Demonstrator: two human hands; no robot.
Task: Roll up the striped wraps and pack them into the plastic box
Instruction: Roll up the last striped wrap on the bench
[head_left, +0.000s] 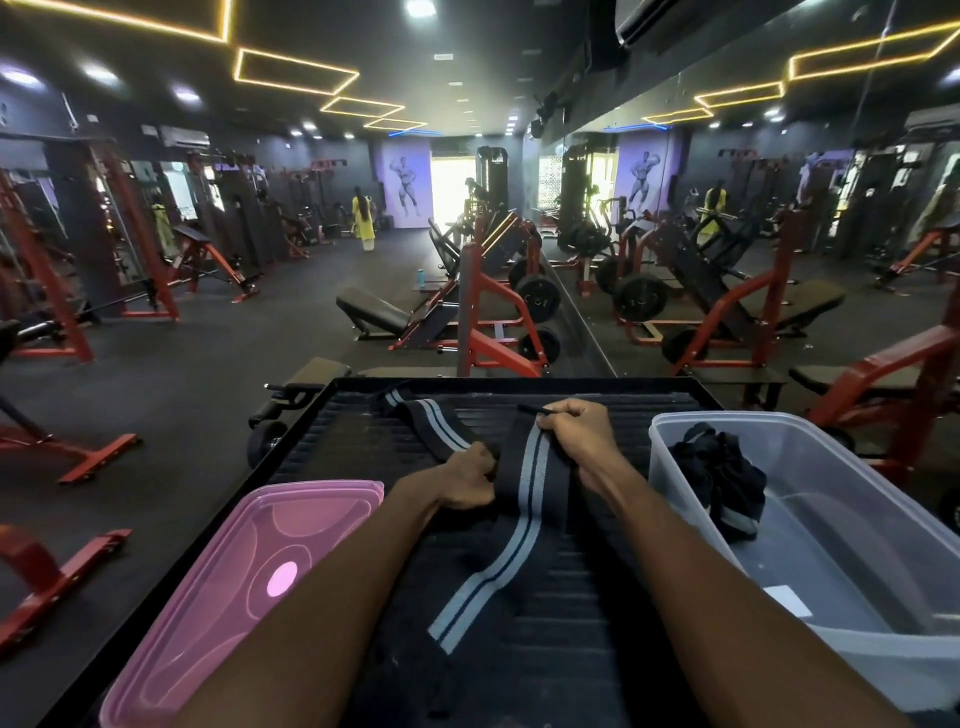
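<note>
We see striped wrap (524, 499) stretched along black ribbed bench (597, 597), between our forearms; left hand (470, 480) fisted on its left edge, right hand (579, 434) pinching far end; second wrap (434, 423) lying beyond left hand; clear plastic box (852, 561) at right holding dark bundle (719, 478); pink lid (234, 592) at left

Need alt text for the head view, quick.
Both hands, left hand and right hand, grip a black grey-striped wrap lying unrolled on a ribbed platform; clear plastic box right, pink lid left.
</note>
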